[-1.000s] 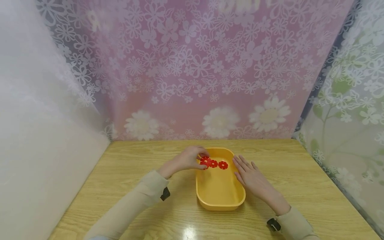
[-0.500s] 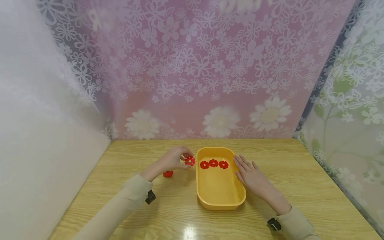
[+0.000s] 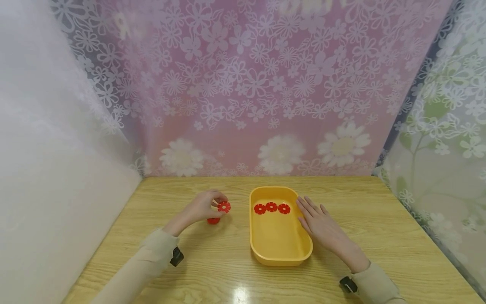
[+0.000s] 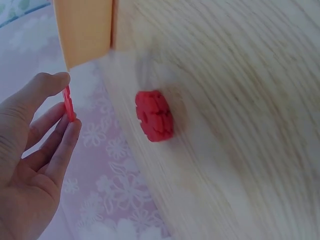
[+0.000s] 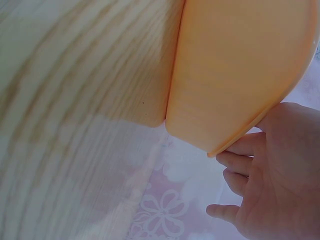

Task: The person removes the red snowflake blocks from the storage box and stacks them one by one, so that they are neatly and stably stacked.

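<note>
My left hand (image 3: 202, 206) pinched a red notched disc (image 3: 227, 208) outside the yellow tub (image 3: 281, 238) at ten o'clock; my outstretched right hand (image 3: 322, 226) touched the tub's two-o'clock side.

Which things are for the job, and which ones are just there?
For the job:
red disc pinched in the left hand
three red discs inside the yellow tub
red stack beside the tub

Just there:
wooden table
flowery backdrop
</note>
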Demonstrator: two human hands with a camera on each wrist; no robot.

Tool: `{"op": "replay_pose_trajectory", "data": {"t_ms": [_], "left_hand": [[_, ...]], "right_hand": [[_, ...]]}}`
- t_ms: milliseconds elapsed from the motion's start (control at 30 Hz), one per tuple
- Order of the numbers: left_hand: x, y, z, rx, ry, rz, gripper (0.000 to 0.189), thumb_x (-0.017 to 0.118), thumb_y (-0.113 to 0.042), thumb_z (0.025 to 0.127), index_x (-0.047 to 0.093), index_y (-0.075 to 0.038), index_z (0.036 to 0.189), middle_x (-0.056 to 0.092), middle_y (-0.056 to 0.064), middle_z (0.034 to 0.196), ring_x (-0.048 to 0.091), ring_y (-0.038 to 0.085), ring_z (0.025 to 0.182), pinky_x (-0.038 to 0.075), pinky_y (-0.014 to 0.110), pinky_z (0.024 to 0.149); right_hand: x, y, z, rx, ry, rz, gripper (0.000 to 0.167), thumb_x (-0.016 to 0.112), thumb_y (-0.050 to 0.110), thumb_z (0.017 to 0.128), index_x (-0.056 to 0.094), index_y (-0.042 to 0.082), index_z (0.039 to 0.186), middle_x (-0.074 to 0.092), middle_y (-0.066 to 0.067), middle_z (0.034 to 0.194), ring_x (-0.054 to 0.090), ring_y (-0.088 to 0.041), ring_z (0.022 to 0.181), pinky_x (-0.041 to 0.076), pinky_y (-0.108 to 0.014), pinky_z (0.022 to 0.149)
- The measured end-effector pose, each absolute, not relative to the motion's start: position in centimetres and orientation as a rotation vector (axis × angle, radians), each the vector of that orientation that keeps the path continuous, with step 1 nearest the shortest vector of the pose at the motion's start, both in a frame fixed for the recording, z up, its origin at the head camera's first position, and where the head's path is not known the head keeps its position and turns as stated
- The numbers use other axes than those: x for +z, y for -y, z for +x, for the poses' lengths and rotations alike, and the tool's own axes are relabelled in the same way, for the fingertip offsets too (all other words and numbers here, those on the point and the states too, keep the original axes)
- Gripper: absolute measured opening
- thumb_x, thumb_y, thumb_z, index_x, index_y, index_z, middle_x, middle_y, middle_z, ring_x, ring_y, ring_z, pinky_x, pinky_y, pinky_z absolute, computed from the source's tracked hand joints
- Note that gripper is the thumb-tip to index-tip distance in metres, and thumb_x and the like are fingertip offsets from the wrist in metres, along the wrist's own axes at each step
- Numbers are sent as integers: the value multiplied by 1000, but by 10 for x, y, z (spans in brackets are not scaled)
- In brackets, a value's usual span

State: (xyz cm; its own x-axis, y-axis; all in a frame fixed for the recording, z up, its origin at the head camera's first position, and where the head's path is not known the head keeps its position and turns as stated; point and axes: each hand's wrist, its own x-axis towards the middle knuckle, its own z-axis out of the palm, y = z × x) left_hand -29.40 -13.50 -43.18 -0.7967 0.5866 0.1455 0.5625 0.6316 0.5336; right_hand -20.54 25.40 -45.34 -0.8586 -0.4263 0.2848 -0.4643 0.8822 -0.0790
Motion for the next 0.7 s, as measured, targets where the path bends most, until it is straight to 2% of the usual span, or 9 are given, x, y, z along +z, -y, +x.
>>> {"op": "replay_pose_trajectory", "data": {"t_ms": [133, 467, 700], "left_hand": [[-438, 145, -295, 903, -2807, 978, 35, 83, -10, 84, 70, 0, 115, 68, 10, 110, 67, 27, 101, 61, 40, 85], [-453, 163, -293, 854, -2861, 914, 30, 84, -10, 82, 72, -2, 108, 68, 7, 103, 68, 23, 94, 61, 29, 77], [-462, 169, -290, 826, -2883, 889, 32, 86, -15, 82, 73, -6, 109, 67, 3, 99, 67, 20, 92, 59, 27, 76]], "right_hand": [[-453, -254, -205, 221, 2797, 672, 56, 56, 20, 105, 40, -6, 152, 39, -21, 158, 34, -40, 147, 32, -68, 112], [-453, -255, -206, 220, 2804, 690, 57, 58, 19, 103, 40, -5, 152, 38, -22, 158, 34, -40, 146, 32, -69, 111], [-454, -256, -206, 245, 2809, 687, 57, 56, 20, 104, 39, -5, 153, 37, -21, 159, 32, -39, 148, 30, -69, 112]]}}
